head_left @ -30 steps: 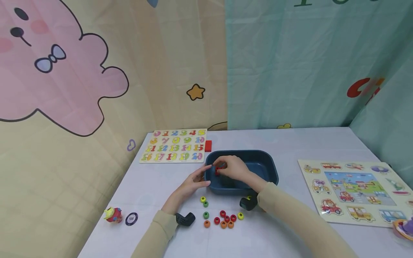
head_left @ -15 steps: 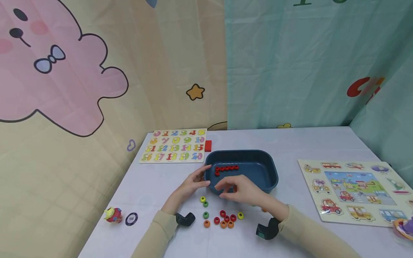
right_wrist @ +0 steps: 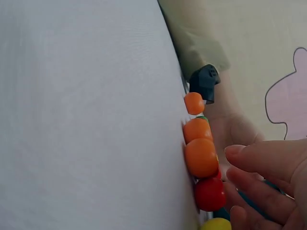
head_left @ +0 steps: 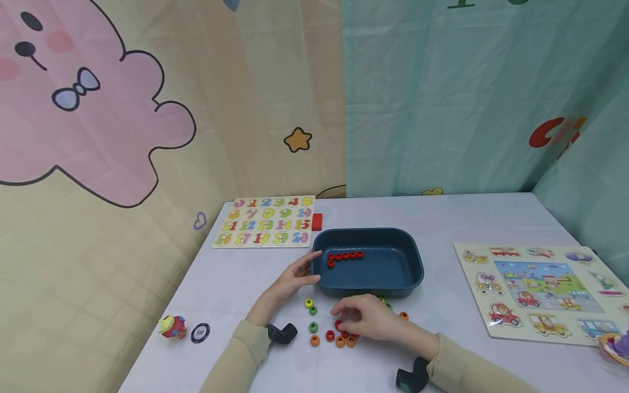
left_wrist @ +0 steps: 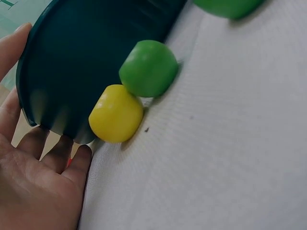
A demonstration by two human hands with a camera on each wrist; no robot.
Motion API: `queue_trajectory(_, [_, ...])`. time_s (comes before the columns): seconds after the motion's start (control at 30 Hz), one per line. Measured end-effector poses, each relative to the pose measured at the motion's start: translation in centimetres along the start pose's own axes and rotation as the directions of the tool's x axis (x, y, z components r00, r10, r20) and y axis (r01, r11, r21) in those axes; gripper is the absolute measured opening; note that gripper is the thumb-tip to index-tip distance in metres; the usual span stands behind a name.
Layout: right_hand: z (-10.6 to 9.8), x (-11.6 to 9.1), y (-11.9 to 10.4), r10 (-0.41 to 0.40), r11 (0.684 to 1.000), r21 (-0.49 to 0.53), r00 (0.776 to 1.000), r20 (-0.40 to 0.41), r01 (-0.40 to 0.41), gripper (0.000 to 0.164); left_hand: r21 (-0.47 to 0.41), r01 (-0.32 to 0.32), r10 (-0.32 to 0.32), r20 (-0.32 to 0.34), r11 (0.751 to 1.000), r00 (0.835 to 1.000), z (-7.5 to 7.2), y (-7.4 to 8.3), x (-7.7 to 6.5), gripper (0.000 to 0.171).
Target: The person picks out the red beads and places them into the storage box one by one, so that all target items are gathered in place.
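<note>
My left hand (head_left: pixel 290 279) rests against the left end of a dark blue tray (head_left: pixel 390 274), fingers spread along its outer wall and rim. Inside the tray, several red beads (head_left: pixel 345 256) form a row, with one more below its left end. My right hand (head_left: pixel 368 317) hovers over loose red beads (head_left: pixel 330 335) in front of the tray and partly covers them. In the right wrist view its thumb and fingers stand apart beside a red bead (right_wrist: pixel 209 194) and orange beads (right_wrist: pixel 200 158). A yellow bead (left_wrist: pixel 115 115) and a green bead (left_wrist: pixel 148 69) lie beside the tray in the left wrist view.
A number puzzle board (head_left: pixel 265 222) and a red block (head_left: pixel 317 222) lie behind the tray to the left. At the right is a vehicle puzzle board (head_left: pixel 550 284), with a purple toy (head_left: pixel 618 346) nearby. A toy figure (head_left: pixel 172 327) and a round chip (head_left: pixel 200 333) lie left.
My right hand has left a red bead in the tray, at the left below the row, and come back toward me over the loose beads. The left hand has stayed at the tray.
</note>
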State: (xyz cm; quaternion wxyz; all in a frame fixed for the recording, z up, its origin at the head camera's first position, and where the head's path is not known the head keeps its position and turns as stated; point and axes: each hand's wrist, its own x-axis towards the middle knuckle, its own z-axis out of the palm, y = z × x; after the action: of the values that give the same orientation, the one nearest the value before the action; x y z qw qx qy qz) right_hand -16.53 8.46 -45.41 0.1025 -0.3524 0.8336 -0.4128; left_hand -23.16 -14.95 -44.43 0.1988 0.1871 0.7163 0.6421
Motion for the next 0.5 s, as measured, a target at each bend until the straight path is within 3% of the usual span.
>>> queue_trajectory(0.2, [0.8, 0.2, 0.4, 0.055, 0.998, -0.012, 0.998, -0.009, -0.055, 0.024, -0.013, -0.005, 0.005, 0.004, 1.0, 1.0, -0.1, -0.1, 0.0, 0.056])
queue_trajectory(0.5, [1.4, 0.4, 0.6, 0.075, 0.997, 0.03, 0.997, -0.033, -0.074, 0.021, -0.015, -0.003, 0.003, 0.015, 1.0, 1.0, -0.2, -0.2, 0.1, 0.056])
